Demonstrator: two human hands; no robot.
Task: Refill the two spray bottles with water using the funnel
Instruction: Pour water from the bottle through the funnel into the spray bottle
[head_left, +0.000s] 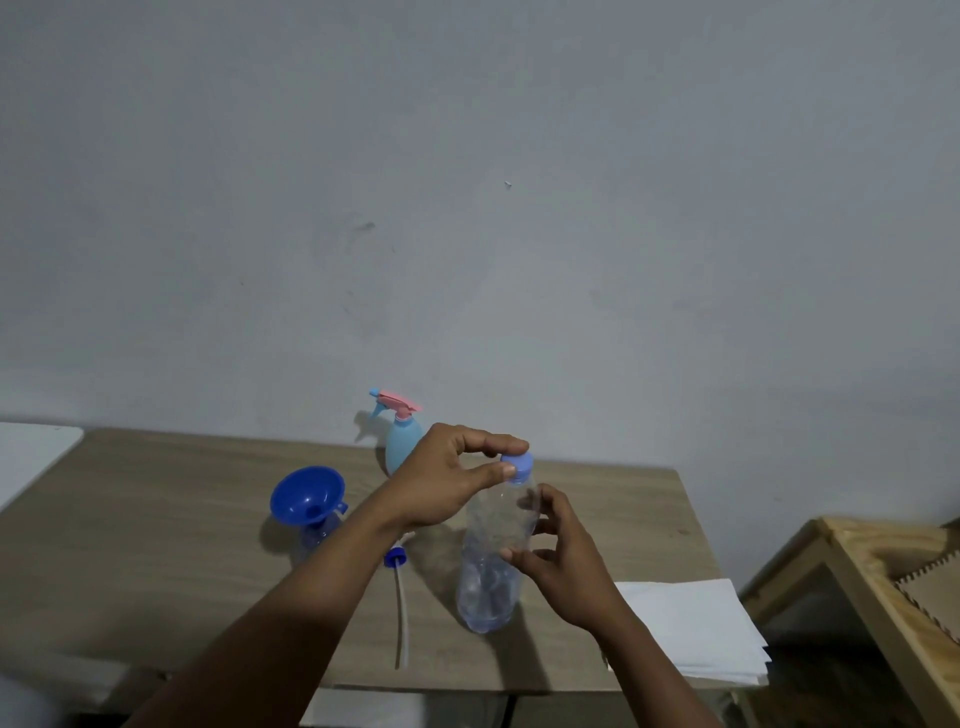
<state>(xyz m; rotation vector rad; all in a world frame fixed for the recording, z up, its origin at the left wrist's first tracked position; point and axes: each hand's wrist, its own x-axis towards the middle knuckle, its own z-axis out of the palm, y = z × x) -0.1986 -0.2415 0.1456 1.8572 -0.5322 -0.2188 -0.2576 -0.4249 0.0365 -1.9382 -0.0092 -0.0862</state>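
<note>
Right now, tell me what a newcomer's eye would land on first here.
The clear water bottle standing on the table, the right hand holding its body while the left hand pinches its blue cap. Left of it, a blue funnel sits in the mouth of a clear spray bottle; behind stands a light-blue spray bottle with a pink trigger.

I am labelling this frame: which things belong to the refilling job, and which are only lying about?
For the job: clear plastic water bottle with blue cap, blue plastic funnel, clear spray bottle under it, light-blue spray bottle with pink trigger, loose sprayer head with white tube.
Lying about: stack of white paper, wooden shelf.
</note>
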